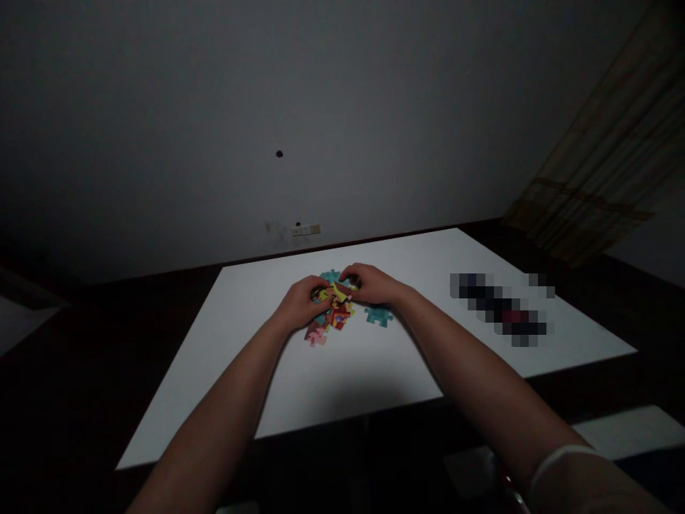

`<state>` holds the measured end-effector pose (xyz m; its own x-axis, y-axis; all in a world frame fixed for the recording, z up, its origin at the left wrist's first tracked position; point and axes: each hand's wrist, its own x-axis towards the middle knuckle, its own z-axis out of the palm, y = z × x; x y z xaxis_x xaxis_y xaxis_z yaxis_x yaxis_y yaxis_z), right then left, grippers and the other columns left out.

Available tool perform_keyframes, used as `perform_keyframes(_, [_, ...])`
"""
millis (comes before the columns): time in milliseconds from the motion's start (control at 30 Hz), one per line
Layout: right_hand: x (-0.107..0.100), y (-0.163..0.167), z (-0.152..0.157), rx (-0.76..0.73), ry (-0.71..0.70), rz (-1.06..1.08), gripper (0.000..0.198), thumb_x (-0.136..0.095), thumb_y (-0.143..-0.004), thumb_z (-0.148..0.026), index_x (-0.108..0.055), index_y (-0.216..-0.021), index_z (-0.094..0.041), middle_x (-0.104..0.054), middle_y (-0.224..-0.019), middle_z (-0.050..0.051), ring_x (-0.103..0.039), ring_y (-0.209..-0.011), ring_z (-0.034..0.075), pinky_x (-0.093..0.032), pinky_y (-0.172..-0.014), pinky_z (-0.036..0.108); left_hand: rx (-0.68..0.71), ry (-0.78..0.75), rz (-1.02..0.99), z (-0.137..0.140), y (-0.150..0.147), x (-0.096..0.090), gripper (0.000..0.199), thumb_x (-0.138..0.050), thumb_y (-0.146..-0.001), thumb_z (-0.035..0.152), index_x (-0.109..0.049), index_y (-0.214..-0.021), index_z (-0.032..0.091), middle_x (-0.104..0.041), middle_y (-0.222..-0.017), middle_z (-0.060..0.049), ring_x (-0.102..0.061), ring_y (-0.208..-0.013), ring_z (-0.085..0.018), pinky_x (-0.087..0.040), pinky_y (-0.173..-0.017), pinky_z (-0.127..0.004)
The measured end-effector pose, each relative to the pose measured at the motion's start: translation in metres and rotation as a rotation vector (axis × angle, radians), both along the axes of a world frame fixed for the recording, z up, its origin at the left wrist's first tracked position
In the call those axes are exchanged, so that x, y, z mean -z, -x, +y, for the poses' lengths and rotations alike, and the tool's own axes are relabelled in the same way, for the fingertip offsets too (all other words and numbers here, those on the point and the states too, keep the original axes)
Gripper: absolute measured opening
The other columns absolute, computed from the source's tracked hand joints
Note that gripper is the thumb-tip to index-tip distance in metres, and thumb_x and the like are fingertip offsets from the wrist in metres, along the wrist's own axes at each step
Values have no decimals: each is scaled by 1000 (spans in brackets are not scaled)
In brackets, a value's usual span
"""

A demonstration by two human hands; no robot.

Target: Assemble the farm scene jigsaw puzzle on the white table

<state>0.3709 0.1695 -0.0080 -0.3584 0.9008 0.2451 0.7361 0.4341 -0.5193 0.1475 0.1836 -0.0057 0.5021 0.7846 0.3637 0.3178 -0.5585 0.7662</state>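
Colourful jigsaw puzzle pieces [338, 315] lie in a pile on the white table, in yellow, red, pink and teal. My left hand [305, 303] is curled round the left side of the pile, thumb and fingers closed on puzzle pieces. From the right, my right hand [372, 283] closes on pieces at the pile's upper right. A yellow and brown piece [341, 291] is tilted up between the two hands. Close below my right wrist a teal puzzle piece [379, 316] lies apart. A pink piece [317, 337] rests at the pile's lower left. My fingers partly hide the pieces they grip.
The white table [225, 371] stands near a grey wall with a socket strip [306, 230]. A blurred-out dark object [500, 307] lies on the table's right side. A patterned curtain [594, 171] hangs at the right. The room is dim.
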Motion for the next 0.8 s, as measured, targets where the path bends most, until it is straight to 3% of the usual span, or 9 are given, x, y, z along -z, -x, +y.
perform_keyframes(200, [6,-3,4,75,34,105,33,-60,-72,-12,-62,-103,-21,-65,-99,4,-59,-83,16,-47,-74,27,-145,136,-242,0,-2,-1,11,-74,-64,23,-72,-75,24,-67,-82,-4,-60,-81,-24,-45,-82,-35])
perform_keyframes(333, [8,-3,6,130,-24,156,27,-52,-74,-12,-62,-98,-20,-64,-96,5,-58,-79,16,-48,-72,26,-275,106,-334,8,1,1,9,-70,-69,26,-72,-78,25,-69,-84,-4,-60,-84,-25,-44,-82,-34])
perform_keyframes(533, [-4,3,-2,127,-119,155,32,-51,-77,-12,-60,-107,-21,-65,-106,5,-59,-95,17,-46,-85,28,-373,145,-482,26,6,13,14,-67,-73,26,-70,-86,23,-70,-93,-5,-62,-93,-24,-45,-86,-35])
perform_keyframes(733, [-6,6,-8,7,90,157,23,-55,-81,-20,-64,-102,-21,-69,-97,4,-63,-86,17,-48,-80,30,-341,314,-605,32,4,20,25,-64,-74,30,-64,-98,20,-68,-108,-8,-64,-98,-24,-51,-85,-39])
perform_keyframes(800, [-6,3,-6,29,105,183,23,-50,-85,-20,-65,-103,-21,-70,-97,4,-64,-87,18,-49,-79,30,-315,350,-644,32,4,19,25,-63,-74,28,-64,-97,21,-68,-109,-8,-65,-98,-24,-51,-85,-39])
